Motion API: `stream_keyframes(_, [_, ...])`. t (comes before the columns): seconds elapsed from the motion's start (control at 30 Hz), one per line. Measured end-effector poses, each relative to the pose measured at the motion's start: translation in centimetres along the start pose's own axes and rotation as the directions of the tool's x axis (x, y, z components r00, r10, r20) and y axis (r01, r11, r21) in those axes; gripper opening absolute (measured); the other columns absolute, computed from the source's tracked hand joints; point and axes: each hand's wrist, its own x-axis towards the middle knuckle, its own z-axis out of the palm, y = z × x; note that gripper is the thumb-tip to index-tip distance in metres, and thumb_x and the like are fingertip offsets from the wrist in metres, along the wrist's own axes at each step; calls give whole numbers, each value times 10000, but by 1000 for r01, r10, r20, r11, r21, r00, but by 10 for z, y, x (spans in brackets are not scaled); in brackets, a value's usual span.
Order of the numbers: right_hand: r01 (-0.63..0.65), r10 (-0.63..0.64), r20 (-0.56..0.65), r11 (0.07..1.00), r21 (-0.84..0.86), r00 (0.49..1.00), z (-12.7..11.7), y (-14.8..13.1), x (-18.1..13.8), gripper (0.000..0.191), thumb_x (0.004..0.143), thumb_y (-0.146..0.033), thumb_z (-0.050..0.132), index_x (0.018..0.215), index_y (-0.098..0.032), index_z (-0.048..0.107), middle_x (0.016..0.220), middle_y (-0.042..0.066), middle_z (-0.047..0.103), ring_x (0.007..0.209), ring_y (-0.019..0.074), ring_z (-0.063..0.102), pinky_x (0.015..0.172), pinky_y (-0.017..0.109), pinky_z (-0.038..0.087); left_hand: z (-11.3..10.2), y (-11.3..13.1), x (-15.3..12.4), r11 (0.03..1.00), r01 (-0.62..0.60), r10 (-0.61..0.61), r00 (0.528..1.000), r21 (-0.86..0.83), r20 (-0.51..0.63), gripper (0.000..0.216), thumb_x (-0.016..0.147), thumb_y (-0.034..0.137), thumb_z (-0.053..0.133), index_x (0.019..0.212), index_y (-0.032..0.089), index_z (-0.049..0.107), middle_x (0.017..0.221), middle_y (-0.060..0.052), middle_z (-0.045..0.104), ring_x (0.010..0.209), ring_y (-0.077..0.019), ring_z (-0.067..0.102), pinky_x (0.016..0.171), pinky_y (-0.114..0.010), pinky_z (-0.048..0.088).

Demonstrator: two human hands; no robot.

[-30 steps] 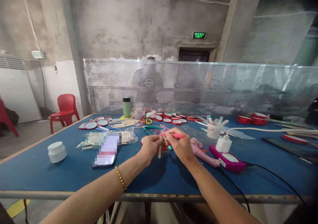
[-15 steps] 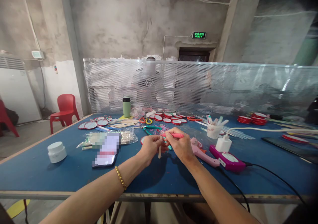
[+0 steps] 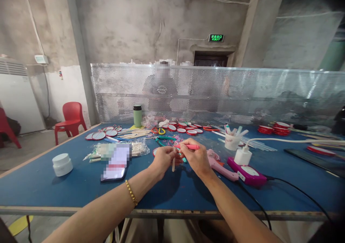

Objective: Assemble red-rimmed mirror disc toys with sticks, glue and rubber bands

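Over the blue table (image 3: 67, 185), my left hand (image 3: 162, 160) pinches a pale wooden stick (image 3: 173, 164) that hangs upright from its fingers. My right hand (image 3: 196, 158) is closed around a pink pen (image 3: 188, 146), whose tip points left at the top of the stick. The two hands touch at the fingertips. A gold bead bracelet (image 3: 131, 193) is on my left wrist. A pink glue gun (image 3: 219, 167) lies just right of my right hand.
A phone (image 3: 115, 162) and a bag of sticks (image 3: 102, 151) lie to the left, with a white jar (image 3: 62, 164) farther left. A magenta power strip (image 3: 246, 174) with a charger and cables sits right. Red-rimmed round mirrors (image 3: 185, 130), scissors, a cup of pens (image 3: 232, 140) and a green flask (image 3: 137, 116) stand behind. A person sits beyond the perforated screen (image 3: 269, 92).
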Motion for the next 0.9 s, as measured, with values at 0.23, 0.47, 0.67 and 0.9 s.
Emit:
stream_keyframes(0.23, [6, -6, 2, 1000, -12, 1000, 1, 1, 1, 169, 822, -332, 583, 701, -218, 616, 608, -2, 660, 495, 157, 639, 475, 228, 502, 1, 2, -1, 1000, 10, -10, 1000, -3, -11, 142, 781, 278, 687, 742, 142, 672, 661, -45, 712, 611, -191, 700, 646, -293, 558])
stream_keyframes(0.47, [9, -10, -9, 999, -46, 1000, -1, -4, 0, 161, 816, -318, 577, 706, -208, 620, 605, 7, 667, 488, 159, 639, 478, 229, 492, 1, 2, 0, 1000, 16, -16, 1000, -13, -20, 91, 809, 206, 645, 763, 135, 675, 664, -49, 715, 597, -186, 696, 645, -300, 558])
stream_keyframes(0.67, [-8, 7, -28, 999, -34, 1000, 0, -3, 1, 157, 808, -324, 585, 712, -208, 623, 606, 11, 674, 492, 164, 643, 480, 231, 495, 1, 2, 0, 1000, 26, -26, 999, -7, -26, 87, 832, 190, 619, 786, 131, 664, 666, -55, 720, 599, -189, 702, 638, -295, 558])
stream_keyframes(0.9, [-1, 0, -32, 999, -33, 999, 0, 0, 1, 160, 812, -320, 587, 706, -204, 620, 594, 2, 654, 488, 160, 644, 481, 226, 500, 1, 3, -1, 1000, 20, -20, 999, -2, -25, 90, 841, 172, 596, 787, 124, 649, 664, -56, 721, 603, -188, 706, 626, -285, 562])
